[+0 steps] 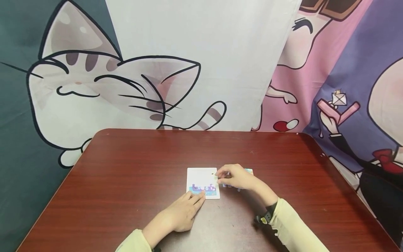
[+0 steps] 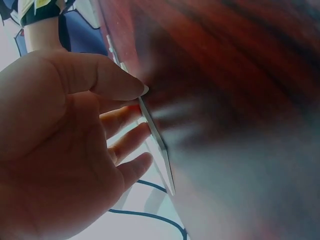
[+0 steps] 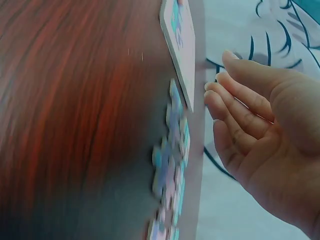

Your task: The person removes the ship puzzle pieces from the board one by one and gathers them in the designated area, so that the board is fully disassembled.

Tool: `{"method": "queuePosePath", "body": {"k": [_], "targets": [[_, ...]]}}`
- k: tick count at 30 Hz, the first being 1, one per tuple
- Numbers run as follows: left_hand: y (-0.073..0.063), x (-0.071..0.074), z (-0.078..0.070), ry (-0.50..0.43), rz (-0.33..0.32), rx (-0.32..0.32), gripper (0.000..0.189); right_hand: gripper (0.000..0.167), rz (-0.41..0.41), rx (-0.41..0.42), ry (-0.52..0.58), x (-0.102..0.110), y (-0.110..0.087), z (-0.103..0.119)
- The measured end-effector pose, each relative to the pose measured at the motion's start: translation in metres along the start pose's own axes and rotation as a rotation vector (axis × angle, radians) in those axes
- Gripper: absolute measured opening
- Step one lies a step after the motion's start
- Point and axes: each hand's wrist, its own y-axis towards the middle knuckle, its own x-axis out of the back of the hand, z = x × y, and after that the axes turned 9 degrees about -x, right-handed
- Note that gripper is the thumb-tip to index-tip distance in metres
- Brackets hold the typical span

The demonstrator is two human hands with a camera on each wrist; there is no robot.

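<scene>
A white square puzzle board [image 1: 199,175] lies flat on the table, with a blue and purple strip of joined puzzle pieces [image 1: 209,190] along its near side. My left hand [image 1: 182,212] rests its fingertips on the board's near edge. In the left wrist view, the thumb [image 2: 117,82] lies at the edge of the thin board. Over the board's right edge hovers my right hand [image 1: 237,177], fingers loosely bent. No piece shows between its thumb and fingers in the right wrist view. Loose puzzle pieces [image 3: 167,170] lie right of the board, partly hidden under this hand in the head view.
The dark red wooden table [image 1: 141,164] has rounded far corners. Behind it hangs a cloth backdrop [image 1: 236,52] with a cartoon cat and other figures. A dark band with a small device [image 1: 265,218] circles the right wrist.
</scene>
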Motion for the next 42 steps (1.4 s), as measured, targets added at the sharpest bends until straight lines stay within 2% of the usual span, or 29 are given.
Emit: {"method": "queuePosePath", "body": {"k": [7, 12, 21, 27, 32, 37, 42], "targets": [[0.002, 0.002, 0.000, -0.013, 0.009, -0.006, 0.065, 0.020, 0.066, 0.047, -0.069, -0.016, 0.013, 0.013], [0.000, 0.002, 0.000, -0.033, 0.015, -0.008, 0.063, 0.022, 0.114, 0.062, -0.053, -0.026, 0.020, 0.022], [0.000, 0.003, 0.000, -0.022, 0.029, -0.011, 0.062, 0.021, 0.126, 0.085, -0.051, -0.036, 0.031, 0.034], [-0.001, 0.003, -0.001, -0.007, 0.042, -0.009, 0.062, 0.023, 0.174, 0.045, -0.079, -0.040, 0.037, 0.043], [0.000, 0.003, -0.002, 0.036, 0.036, -0.016, 0.062, 0.021, 0.171, 0.016, -0.108, -0.043, 0.043, 0.050], [0.000, 0.002, 0.000, 0.107, 0.002, -0.048, 0.057, 0.018, 0.196, -0.096, -0.097, -0.043, 0.049, 0.058], [0.000, 0.002, 0.002, 0.117, -0.047, -0.055, 0.053, 0.019, 0.219, -0.119, -0.099, -0.042, 0.053, 0.063]]}}
